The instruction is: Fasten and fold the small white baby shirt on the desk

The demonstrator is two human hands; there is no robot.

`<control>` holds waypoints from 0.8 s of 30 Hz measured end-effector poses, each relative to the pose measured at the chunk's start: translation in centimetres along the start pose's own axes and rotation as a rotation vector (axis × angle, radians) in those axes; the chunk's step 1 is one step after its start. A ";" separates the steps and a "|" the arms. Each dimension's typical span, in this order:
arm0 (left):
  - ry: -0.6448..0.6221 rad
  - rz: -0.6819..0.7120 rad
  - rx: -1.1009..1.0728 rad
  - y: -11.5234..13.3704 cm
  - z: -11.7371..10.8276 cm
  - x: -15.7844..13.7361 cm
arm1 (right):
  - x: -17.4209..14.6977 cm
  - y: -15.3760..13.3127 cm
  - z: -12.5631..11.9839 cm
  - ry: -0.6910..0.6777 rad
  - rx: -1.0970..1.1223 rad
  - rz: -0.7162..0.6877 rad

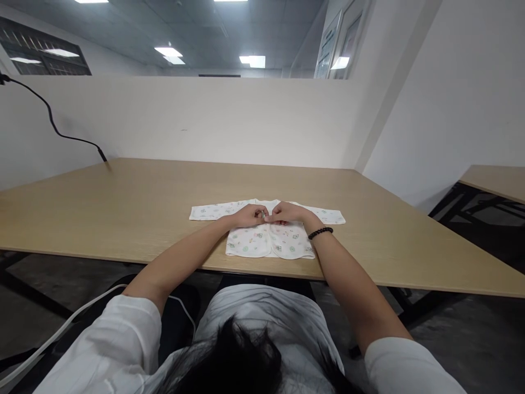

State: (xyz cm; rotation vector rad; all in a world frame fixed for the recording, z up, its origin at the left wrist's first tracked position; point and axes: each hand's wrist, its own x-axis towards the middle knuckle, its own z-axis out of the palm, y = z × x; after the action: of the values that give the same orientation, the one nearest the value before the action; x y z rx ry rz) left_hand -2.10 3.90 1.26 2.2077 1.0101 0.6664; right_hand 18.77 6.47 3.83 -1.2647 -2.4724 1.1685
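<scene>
A small white baby shirt (pixel 251 241) with a coloured print lies flat on the table, its long sleeves spread to both sides and its rounded front edges meeting at the bottom middle. My left hand (pixel 251 215) is closed at the upper middle of the front opening, fingertips pinching the fabric edge. Close against it, my right hand (pixel 287 212) also pinches the cloth at the same spot. Whatever fastener may be between the fingertips is too small to make out. A dark beaded bracelet (pixel 320 233) circles my right wrist.
The wooden table (pixel 135 213) reaches back to a low white partition (pixel 229 120). A black cable (pixel 61 134) hangs at the left, ending near the table's back corner. Another table (pixel 498 183) stands at the right. A white cord (pixel 61 331) runs beside my left arm.
</scene>
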 end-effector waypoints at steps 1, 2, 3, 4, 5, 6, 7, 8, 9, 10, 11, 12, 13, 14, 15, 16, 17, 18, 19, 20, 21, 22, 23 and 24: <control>-0.002 -0.002 -0.002 0.0 0.0 0.0 | -0.1 -0.4 0.2 -0.035 -0.016 0.000; -0.003 -0.005 -0.004 -0.1 0.0 0.0 | -0.3 -0.7 0.4 -0.067 -0.032 0.001; -0.003 -0.009 -0.006 -0.1 0.0 0.1 | -0.3 -1.1 0.7 -0.095 -0.046 0.003; -0.005 -0.012 -0.009 -0.1 0.0 0.1 | -0.4 -1.4 0.9 -0.116 -0.058 0.006; -0.008 -0.013 -0.014 -0.2 -0.1 0.2 | -0.4 -1.6 1.1 -0.133 -0.067 0.010; -0.013 -0.012 -0.020 -0.2 -0.1 0.2 | -0.4 -1.8 1.2 -0.146 -0.073 0.014; -0.021 -0.010 -0.028 -0.1 -0.1 0.2 | -0.4 -2.0 1.2 -0.157 -0.075 0.017; -0.033 -0.005 -0.038 -0.1 -0.2 0.2 | -0.4 -2.0 1.1 -0.167 -0.074 0.018; -0.048 0.001 -0.049 0.0 -0.2 0.1 | -0.5 -2.1 1.0 -0.176 -0.069 0.018; -0.066 0.009 -0.061 0.2 -0.3 0.0 | -0.5 -2.1 0.9 -0.185 -0.063 0.018; -0.087 0.018 -0.075 0.3 -0.3 -0.1 | -0.6 -2.0 0.7 -0.194 -0.054 0.016; -0.111 0.029 -0.089 0.5 -0.4 -0.2 | -0.7 -2.0 0.6 -0.205 -0.044 0.014; -0.135 0.038 -0.103 0.6 -0.5 -0.4 | -0.8 -1.9 0.4 -0.217 -0.032 0.012; -0.159 0.046 -0.115 0.8 -0.5 -0.6 | -0.8 -1.9 0.3 -0.229 -0.021 0.008; -0.180 0.052 -0.125 0.9 -0.6 -0.7 | -0.9 -1.8 0.2 -0.242 -0.010 0.004; -0.198 0.053 -0.132 0.9 -0.6 -0.8 | -0.9 -1.7 0.2 -0.253 -0.001 -0.001; -0.211 0.052 -0.137 1.0 -0.6 -0.9 | -0.9 -1.7 0.1 -0.263 0.007 -0.005; -0.220 0.048 -0.138 1.0 -0.6 -1.0 | -0.9 -1.7 0.1 -0.270 0.011 -0.008; -0.226 0.041 -0.138 1.0 -0.6 -1.0 | -0.9 -1.6 0.1 -0.275 0.013 -0.010; -0.229 0.033 -0.136 0.9 -0.6 -1.0 | -0.9 -1.6 0.0 -0.279 0.013 -0.011; -0.232 0.025 -0.134 0.9 -0.6 -1.0 | -0.9 -1.6 0.0 -0.282 0.012 -0.012; -0.234 0.019 -0.134 0.9 -0.5 -0.9 | -0.9 -1.6 0.0 -0.284 0.009 -0.012; -0.238 0.015 -0.135 0.9 -0.5 -0.9 | -0.9 -1.6 0.0 -0.284 0.007 -0.012; -0.242 0.012 -0.139 1.0 -0.5 -0.9 | -0.9 -1.6 0.0 -0.283 0.004 -0.010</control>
State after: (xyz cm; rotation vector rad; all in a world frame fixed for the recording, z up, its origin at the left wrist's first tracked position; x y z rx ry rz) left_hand -2.47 2.82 2.12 2.1133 0.8042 0.4467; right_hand 18.33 5.22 5.16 -1.1542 -2.6631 1.4391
